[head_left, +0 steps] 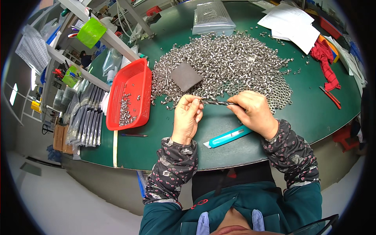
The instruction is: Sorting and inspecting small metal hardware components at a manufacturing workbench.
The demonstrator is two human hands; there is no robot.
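Note:
My right hand (253, 111) grips the plain end of a dark, spiral-fluted drill bit (214, 102), held level just above the table's near side. At the bit's other end, the fingers of my left hand (187, 117) are closed on its tip. Whether a small metal part sits between those fingers is hidden. Beyond both hands spreads a large heap of small silvery metal rings (227, 55), with a dark square block (186, 76) lying on it. Below the right hand rests a teal utility knife (230, 136), its blade pointing left.
At the left stands a red plastic basket (147, 86) with some metal rings inside. A pen (134, 135) lies in front of it. White papers (291, 25), a red cloth (327, 64) and a red-handled tool (332, 98) are at the right. A plastic bag (213, 17) lies behind the heap.

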